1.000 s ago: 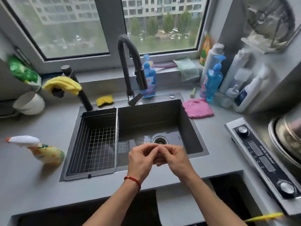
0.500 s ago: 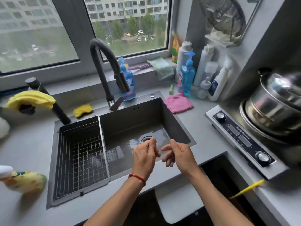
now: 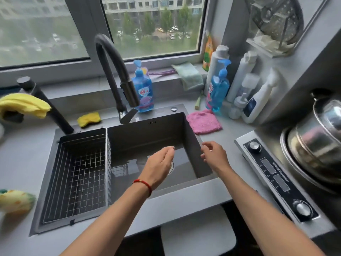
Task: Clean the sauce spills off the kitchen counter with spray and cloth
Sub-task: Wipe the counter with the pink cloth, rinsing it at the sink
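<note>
A pink cloth (image 3: 204, 123) lies flat on the grey counter (image 3: 227, 137) just right of the sink's back corner. My right hand (image 3: 214, 154) hovers over the sink's right rim, a short way in front of that cloth, fingers apart and holding nothing. My left hand (image 3: 159, 164), with a red string on its wrist, hangs over the sink basin (image 3: 153, 137), fingers loosely curled and holding nothing. A yellow spray bottle (image 3: 15, 201) lies on its side at the far left counter edge, partly cut off. I cannot make out any sauce spills on the counter.
A black faucet (image 3: 114, 74) arches over the sink. A wire basket (image 3: 79, 174) fills the left basin. Blue soap bottles (image 3: 218, 89) and white bottles (image 3: 258, 100) crowd the right back corner. A cooktop (image 3: 273, 174) with a steel pot (image 3: 317, 143) stands at right. A yellow sponge (image 3: 89, 119) and yellow cloth (image 3: 24, 105) sit at left.
My hands were clasped together over the sink; they have parted, and the right one has moved right toward the pink cloth. The view has shifted right.
</note>
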Tool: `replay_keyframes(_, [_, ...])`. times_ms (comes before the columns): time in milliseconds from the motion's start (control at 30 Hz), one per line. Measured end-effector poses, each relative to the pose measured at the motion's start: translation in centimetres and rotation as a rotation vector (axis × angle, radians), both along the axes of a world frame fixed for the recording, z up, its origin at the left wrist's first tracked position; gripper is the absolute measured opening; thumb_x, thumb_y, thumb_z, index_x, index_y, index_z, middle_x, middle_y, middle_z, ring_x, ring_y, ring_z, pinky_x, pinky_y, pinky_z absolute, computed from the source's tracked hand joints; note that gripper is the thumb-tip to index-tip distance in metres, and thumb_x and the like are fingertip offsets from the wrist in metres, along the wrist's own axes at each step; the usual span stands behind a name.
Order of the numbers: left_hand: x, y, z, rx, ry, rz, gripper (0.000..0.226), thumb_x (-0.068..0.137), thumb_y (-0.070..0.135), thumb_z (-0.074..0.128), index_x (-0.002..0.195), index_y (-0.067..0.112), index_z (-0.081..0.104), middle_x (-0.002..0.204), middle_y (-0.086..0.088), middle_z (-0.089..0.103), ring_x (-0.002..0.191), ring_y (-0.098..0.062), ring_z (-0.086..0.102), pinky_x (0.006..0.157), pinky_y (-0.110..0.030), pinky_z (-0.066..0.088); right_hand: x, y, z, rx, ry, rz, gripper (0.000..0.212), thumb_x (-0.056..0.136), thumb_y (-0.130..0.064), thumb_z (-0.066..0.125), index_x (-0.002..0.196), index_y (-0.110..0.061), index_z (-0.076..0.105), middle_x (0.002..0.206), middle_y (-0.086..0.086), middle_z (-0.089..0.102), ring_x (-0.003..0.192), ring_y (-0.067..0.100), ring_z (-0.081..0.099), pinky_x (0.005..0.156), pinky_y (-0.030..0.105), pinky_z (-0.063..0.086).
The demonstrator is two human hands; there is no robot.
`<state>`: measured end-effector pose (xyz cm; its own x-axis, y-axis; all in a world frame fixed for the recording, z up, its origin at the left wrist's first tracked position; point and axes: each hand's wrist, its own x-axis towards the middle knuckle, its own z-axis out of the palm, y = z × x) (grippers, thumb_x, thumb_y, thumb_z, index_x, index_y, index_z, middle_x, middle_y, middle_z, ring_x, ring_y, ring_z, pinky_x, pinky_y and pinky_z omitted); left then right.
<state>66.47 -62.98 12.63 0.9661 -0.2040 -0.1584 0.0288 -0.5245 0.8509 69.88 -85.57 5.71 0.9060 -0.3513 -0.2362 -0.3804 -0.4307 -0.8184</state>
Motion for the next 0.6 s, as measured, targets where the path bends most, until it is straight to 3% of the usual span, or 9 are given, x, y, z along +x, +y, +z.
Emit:
replay_keyframes(133, [2.7, -3.3, -0.6, 0.061, 0.059, 0.084, 0.041, 0.107, 0.036, 0.04, 0.142, 0.019, 0.051, 0.14, -0.005, 0.059, 0.121, -0.013, 0.055, 0.098, -0.023, 0.042, 8.0, -4.8, -2.1, -0.179, 0.108, 0.03, 0.036, 0.102, -0.019, 0.052, 0.135, -0.005, 0.06, 0.136, 0.019, 0.064, 0.124, 0.039, 0.059, 0.105, 0.041, 0.046])
replay_keyframes(300, [4.9, -6.5, -1.8, 0.135, 0.136, 0.134, 0.038, 0.103, 0.026, 0.049, 0.141, 0.021, 0.049, 0.136, -0.007, 0.061, 0.114, -0.015, 0.058, 0.097, -0.027, 0.048, 14.5, -7.7, -4.0, -0.319, 0.193, 0.013, 0.05, 0.1, -0.01, 0.052, 0.148, 0.001, 0.045, 0.149, 0.027, 0.045, 0.134, 0.044, 0.047, 0.112, 0.043, 0.04])
replay_keyframes(400, [5.4, -8.0, -3.1, 0.171, 0.191, 0.148, 0.04, 0.099, 0.021, 0.052, 0.139, 0.023, 0.05, 0.136, -0.007, 0.061, 0.117, -0.02, 0.06, 0.102, -0.031, 0.05, 15.8, -8.2, -4.8, -0.307, 0.211, -0.066, 0.047, 0.1, -0.009, 0.053, 0.145, 0.002, 0.042, 0.15, 0.027, 0.039, 0.134, 0.045, 0.043, 0.11, 0.045, 0.039])
replay_keyframes(500, [6.2, -9.0, -4.2, 0.169, 0.229, 0.163, 0.04, 0.098, 0.02, 0.052, 0.137, 0.025, 0.05, 0.133, -0.005, 0.063, 0.112, -0.018, 0.06, 0.097, -0.028, 0.05, 16.5, -8.9, -5.6, -0.196, 0.157, -0.171, 0.04, 0.099, -0.008, 0.058, 0.135, 0.006, 0.046, 0.142, 0.032, 0.045, 0.128, 0.047, 0.049, 0.103, 0.044, 0.042])
replay_keyframes(600, [7.1, -9.6, -5.1, 0.148, 0.267, 0.181, 0.038, 0.097, 0.021, 0.053, 0.134, 0.027, 0.052, 0.129, -0.002, 0.063, 0.108, -0.015, 0.059, 0.091, -0.025, 0.049, 16.4, -8.6, -5.4, -0.119, 0.166, -0.089, 0.024, 0.093, -0.017, 0.067, 0.11, -0.001, 0.063, 0.113, 0.025, 0.064, 0.107, 0.04, 0.061, 0.086, 0.04, 0.047])
